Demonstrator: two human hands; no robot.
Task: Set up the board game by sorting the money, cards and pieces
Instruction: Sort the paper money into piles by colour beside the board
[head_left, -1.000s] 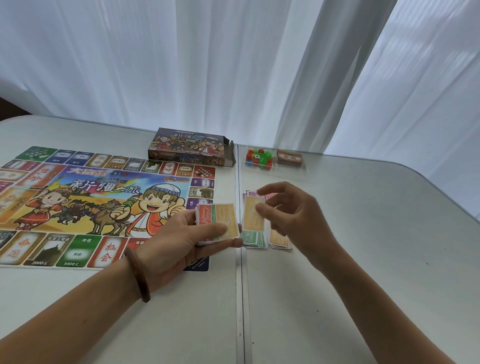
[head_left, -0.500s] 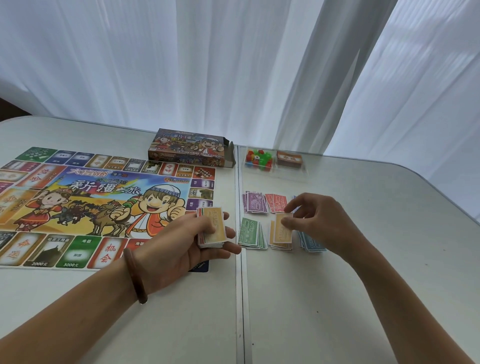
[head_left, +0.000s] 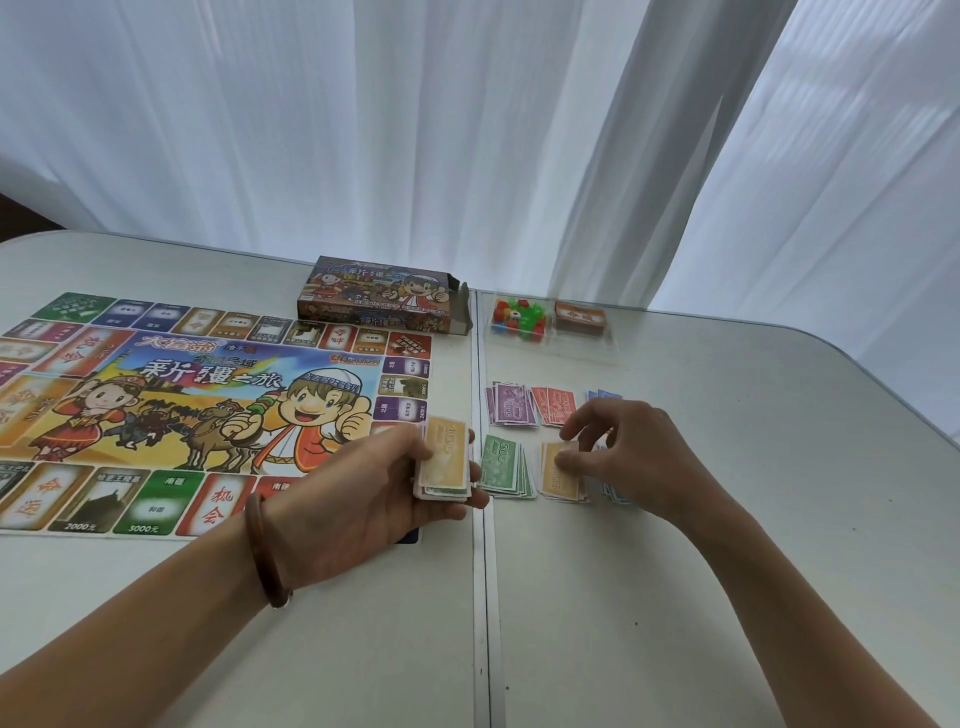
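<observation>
Head view: left grip (head_left: 374, 499) curls round a play-money stack (head_left: 447, 465), orange 100 note uppermost, at 4 o'clock of the game board (head_left: 192, 410). Right grip (head_left: 639, 457) pinches the top of the orange 100 pile (head_left: 561, 478) on the desk (head_left: 727, 571); green 500 pile (head_left: 501, 467) lies at its 9 o'clock, purple pile (head_left: 511, 405) at 11, red pile (head_left: 553, 405) at 12

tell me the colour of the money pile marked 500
Green. The pile marked 500 shows best in the head view, the only view here.

Glossy printed board (head_left: 208, 415); paper banknotes (head_left: 447, 462); matt white table (head_left: 675, 597); sheer cloth curtain (head_left: 363, 130).
</observation>
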